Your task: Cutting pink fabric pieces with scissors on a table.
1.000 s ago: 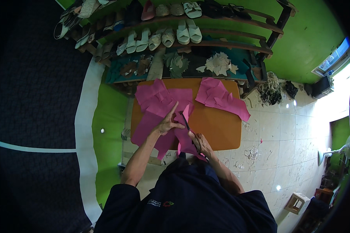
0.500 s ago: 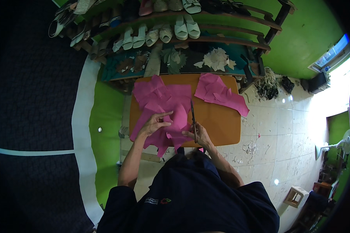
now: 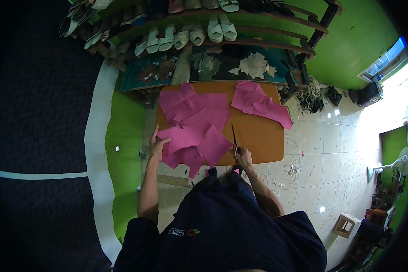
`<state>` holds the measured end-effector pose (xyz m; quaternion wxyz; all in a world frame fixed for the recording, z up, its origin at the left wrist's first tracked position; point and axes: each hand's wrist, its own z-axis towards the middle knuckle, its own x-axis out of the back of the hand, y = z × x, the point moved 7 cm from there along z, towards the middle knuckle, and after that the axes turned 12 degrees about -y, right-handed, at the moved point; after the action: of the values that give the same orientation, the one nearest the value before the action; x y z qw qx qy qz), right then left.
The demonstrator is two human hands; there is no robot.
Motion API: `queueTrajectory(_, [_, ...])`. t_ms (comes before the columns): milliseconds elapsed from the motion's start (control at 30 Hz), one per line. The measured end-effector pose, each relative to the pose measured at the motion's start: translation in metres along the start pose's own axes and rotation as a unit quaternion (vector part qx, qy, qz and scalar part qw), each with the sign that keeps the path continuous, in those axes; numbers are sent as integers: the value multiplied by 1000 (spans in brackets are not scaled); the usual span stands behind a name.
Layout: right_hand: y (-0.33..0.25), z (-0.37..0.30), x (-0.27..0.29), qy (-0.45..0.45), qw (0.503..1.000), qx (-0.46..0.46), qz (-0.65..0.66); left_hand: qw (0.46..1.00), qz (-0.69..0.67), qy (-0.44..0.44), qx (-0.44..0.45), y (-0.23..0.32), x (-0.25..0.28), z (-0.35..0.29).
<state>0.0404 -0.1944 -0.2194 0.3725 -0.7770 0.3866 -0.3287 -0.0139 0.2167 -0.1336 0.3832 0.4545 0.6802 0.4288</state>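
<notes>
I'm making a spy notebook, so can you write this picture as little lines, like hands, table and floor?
Left hand: at the left edge of the bigger pink pile
Right hand: holding scissors, tips pointing away from the person
Table: orange-brown, with a smaller pink pile at far right
Beyond table: rows of shoes
Floor: pale tiles, scattered scraps

Overlapping pink sheets (image 3: pixel 195 129), scissors (image 3: pixel 234 139) pointing away
</notes>
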Motion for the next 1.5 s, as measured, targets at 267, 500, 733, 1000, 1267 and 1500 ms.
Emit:
queueTrajectory(267, [-29, -30, -40, -27, 997, 36, -61, 964, -257, 62, 38, -53, -3, -27])
queueTrajectory(500, [-77, -74, -46, -36, 997, 55, 27, 941, -334, -47, 8, -25, -86, -8])
queueTrajectory(733, [-104, -108, -9, 8, 990, 61, 128, 970, -157, -110, -150, 104, -195, -21])
queueTrajectory(1000, [-157, -152, 22, -13, 972, 199, 122, 933, -89, -271, -218, 216, -273, -37])
queueTrajectory(1267, [-224, -176, 48, 2, 962, 265, 70, 902, 13, -341, -265, 264, -298, -70])
queueTrajectory(1500, [-249, -187, 60, 52, 956, 272, 97, 888, 33, -346, -302, 279, -311, -87])
